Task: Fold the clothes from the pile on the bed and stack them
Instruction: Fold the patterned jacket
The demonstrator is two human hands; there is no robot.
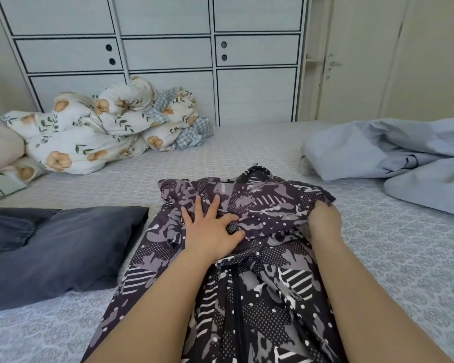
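A dark patterned dress (260, 297) in black, grey and white lies lengthwise on the bed (247, 145), its zipper running down the middle toward me. My left hand (212, 229) presses flat on the upper part with fingers spread. At the dress's right edge, my right hand (325, 218) grips a folded-over flap of the fabric, fingers curled under it. A folded dark grey garment (55, 247) lies to the left of the dress.
A crumpled floral duvet (97, 132) is heaped at the back left beside a pillow (0, 145). Pale blue bedding (393, 153) lies bunched at the right. White cabinet doors (168, 53) stand behind the bed.
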